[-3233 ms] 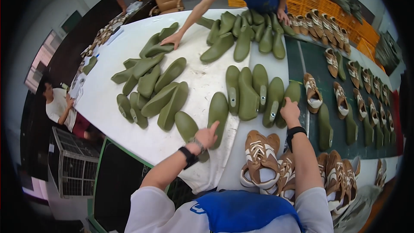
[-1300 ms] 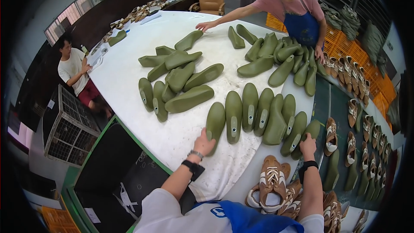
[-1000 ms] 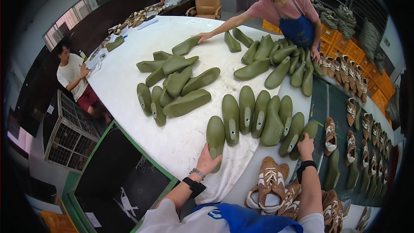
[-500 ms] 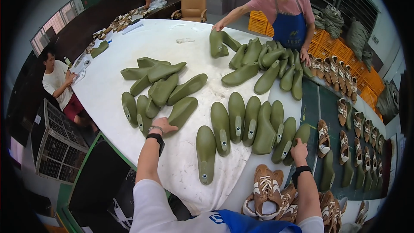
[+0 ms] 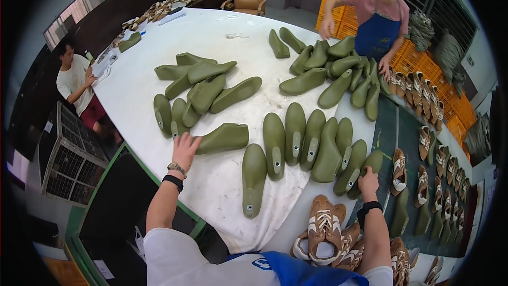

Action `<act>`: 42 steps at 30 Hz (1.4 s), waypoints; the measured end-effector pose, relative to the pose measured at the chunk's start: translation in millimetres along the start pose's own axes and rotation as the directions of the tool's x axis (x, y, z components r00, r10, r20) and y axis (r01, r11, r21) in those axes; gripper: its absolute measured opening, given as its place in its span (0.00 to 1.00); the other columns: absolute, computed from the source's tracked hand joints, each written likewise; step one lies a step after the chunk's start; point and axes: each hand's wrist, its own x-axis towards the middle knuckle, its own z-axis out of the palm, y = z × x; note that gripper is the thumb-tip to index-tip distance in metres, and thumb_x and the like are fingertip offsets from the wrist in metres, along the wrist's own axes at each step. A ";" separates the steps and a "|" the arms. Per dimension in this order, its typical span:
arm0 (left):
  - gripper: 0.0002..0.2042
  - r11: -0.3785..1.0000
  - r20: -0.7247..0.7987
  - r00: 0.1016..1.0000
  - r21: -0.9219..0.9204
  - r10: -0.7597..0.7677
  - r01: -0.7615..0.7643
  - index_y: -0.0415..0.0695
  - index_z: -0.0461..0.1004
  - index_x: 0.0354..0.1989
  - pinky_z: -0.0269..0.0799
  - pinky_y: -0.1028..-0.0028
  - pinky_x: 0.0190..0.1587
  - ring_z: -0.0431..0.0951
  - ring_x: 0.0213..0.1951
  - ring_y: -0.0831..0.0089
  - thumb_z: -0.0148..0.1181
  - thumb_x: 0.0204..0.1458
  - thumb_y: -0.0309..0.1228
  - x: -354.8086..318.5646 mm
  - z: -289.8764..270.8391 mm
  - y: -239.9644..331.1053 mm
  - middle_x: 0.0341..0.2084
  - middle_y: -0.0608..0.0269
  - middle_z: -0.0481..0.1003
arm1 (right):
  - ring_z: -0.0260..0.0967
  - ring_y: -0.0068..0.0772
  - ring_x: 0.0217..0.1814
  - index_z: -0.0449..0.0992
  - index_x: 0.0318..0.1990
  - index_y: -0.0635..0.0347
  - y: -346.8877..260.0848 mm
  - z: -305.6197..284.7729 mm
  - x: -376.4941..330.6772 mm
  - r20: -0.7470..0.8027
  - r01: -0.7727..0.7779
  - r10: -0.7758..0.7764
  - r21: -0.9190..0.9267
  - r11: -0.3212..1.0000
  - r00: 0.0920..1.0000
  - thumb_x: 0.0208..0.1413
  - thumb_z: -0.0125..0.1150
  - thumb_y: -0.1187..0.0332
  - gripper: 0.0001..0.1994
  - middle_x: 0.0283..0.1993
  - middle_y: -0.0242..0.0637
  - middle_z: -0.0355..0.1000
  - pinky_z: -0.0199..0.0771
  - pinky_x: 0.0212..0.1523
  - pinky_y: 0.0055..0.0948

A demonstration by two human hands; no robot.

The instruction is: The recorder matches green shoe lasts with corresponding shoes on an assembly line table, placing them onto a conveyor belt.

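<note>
At the white table's near left, my left hand grips the toe end of a green shoe last, which lies on its side with its heel end to the right. My right hand is closed round the lower part of another green shoe last, the rightmost of a row. Several more lasts stand side by side in that row, with one last lying nearer to me at its left end. Beyond my left hand lies a loose pile of lasts.
Brown and white sneakers sit by my right forearm. More shoes and lasts line the dark green surface at right. Across the table, a co-worker in a blue apron stands by a heap of lasts. Someone sits at far left.
My left hand has shifted slightly left, and its last has turned to lie crosswise. My right hand stays on its last. The co-worker has let go of two lasts and drawn the hand rightward.
</note>
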 end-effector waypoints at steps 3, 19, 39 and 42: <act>0.25 0.950 0.130 0.944 -0.033 -0.304 0.311 0.55 0.64 0.54 0.52 0.51 0.57 0.55 0.58 0.49 0.53 0.42 0.26 -42.0 35.1 -6.3 0.51 0.53 0.62 | 0.68 0.52 0.45 0.65 0.52 0.46 -5.9 -2.3 -0.5 0.015 -0.003 0.003 -0.009 1.000 1.000 0.44 0.59 0.67 0.23 0.48 0.53 0.62 0.70 0.44 0.40; 0.25 0.865 0.394 0.903 -0.498 0.172 0.052 0.48 0.68 0.50 0.68 0.62 0.46 0.72 0.45 0.54 0.59 0.37 0.27 56.7 12.4 73.9 0.43 0.50 0.72 | 0.69 0.52 0.44 0.66 0.52 0.47 -5.9 2.1 -0.8 -0.002 -0.016 0.016 0.004 1.000 1.000 0.44 0.57 0.67 0.23 0.46 0.54 0.64 0.71 0.43 0.39; 0.34 0.005 0.480 0.825 -0.864 -0.299 0.504 0.42 0.49 0.61 0.55 0.67 0.58 0.59 0.56 0.62 0.57 0.43 0.25 -109.7 -30.0 155.2 0.55 0.53 0.59 | 0.69 0.49 0.47 0.65 0.54 0.43 -5.0 -5.1 -1.6 0.060 -0.053 0.046 0.119 0.991 0.997 0.44 0.57 0.65 0.25 0.49 0.52 0.64 0.70 0.46 0.38; 0.37 0.087 0.385 0.840 -0.890 -0.382 0.448 0.40 0.48 0.61 0.54 0.68 0.59 0.58 0.57 0.61 0.59 0.40 0.20 -104.9 -6.7 170.0 0.57 0.51 0.55 | 0.68 0.49 0.48 0.62 0.56 0.42 10.8 -6.1 6.7 0.098 -0.050 0.041 0.099 0.994 0.994 0.46 0.56 0.65 0.26 0.50 0.51 0.64 0.70 0.46 0.39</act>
